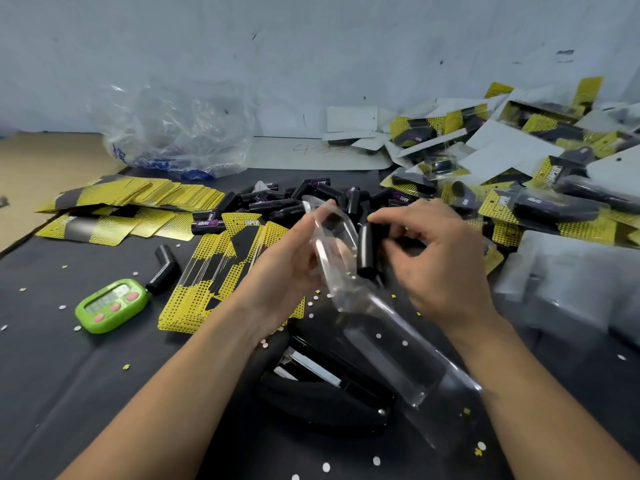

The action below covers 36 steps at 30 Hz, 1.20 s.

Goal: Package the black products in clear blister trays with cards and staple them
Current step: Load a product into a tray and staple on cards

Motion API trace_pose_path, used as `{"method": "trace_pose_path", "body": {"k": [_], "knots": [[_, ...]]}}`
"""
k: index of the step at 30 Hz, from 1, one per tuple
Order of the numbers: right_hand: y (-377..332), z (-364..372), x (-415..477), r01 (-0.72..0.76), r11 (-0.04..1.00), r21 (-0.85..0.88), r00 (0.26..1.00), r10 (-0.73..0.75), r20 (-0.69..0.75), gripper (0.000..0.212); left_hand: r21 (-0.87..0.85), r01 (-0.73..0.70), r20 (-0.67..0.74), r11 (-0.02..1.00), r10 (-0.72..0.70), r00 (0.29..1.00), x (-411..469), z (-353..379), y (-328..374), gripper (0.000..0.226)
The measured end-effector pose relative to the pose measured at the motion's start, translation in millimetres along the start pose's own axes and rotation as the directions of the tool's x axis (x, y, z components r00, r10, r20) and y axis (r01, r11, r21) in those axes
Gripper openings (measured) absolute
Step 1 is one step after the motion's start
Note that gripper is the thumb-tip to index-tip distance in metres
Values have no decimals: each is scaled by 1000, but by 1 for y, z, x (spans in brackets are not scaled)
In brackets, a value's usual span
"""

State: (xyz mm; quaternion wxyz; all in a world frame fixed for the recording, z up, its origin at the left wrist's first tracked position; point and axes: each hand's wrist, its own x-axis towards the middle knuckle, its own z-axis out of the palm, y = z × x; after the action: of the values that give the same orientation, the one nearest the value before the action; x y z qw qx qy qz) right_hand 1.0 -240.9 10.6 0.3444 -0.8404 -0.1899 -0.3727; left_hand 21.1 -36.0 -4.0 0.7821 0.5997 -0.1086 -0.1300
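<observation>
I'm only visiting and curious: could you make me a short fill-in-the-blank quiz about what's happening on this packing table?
1. The timer is coloured ____.
2. The left hand holds the clear blister tray, and the right hand pinches a product coloured ____.
3. The stapler lies ____ the two forearms.

Missing words: green; black; between.
</observation>
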Motion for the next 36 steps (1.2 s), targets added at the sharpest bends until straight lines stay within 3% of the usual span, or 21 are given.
{"method": "trace_pose_path", "body": {"k": [6,14,16,19,21,22,25,26,27,29,32,34,36], "knots": [[-15,7,-3,96,993,62,984,-104,144,37,126,53,93,991,-65,994,-5,6,-5,42],[-13,9,-1,18,998,-55,977,-6,215,42,202,16,115,979,-40,993,-3,7,-5,64],[-13,11,-3,-66,998,-4,977,66,203,43,201,29,84,979,-47,995,-1,7,-7,68],[-9,11,-2,-308,933,184,948,285,143,38,90,66,-18,994,-65,998,3,6,-9,63],[2,6,2,-472,867,158,877,445,181,18,8,65,-138,998,-64,988,6,3,-9,53],[7,1,3,-551,828,103,810,501,305,19,-54,61,-190,997,-70,979,6,1,-8,51],[16,-14,-3,-711,703,-8,443,457,772,47,-159,42,-278,986,-86,957,7,0,-6,44],[16,-15,-5,-728,686,-2,390,416,821,50,-167,36,-298,985,-86,951,7,1,-5,43],[17,-15,-6,-741,671,25,405,417,814,48,-171,24,-317,985,-78,945,7,2,-5,42],[22,-9,-7,-738,671,63,525,513,680,39,-177,-25,-351,984,-39,936,5,1,-1,39],[29,-6,-4,-583,792,-181,710,605,359,32,-204,-117,-415,972,23,909,3,-7,11,31],[25,-7,-6,-512,814,-274,792,571,216,43,-220,-176,-478,959,52,877,1,-16,19,25],[14,-5,-4,-385,881,-275,895,429,122,39,-218,-204,-533,954,59,844,0,-24,23,20]]}}
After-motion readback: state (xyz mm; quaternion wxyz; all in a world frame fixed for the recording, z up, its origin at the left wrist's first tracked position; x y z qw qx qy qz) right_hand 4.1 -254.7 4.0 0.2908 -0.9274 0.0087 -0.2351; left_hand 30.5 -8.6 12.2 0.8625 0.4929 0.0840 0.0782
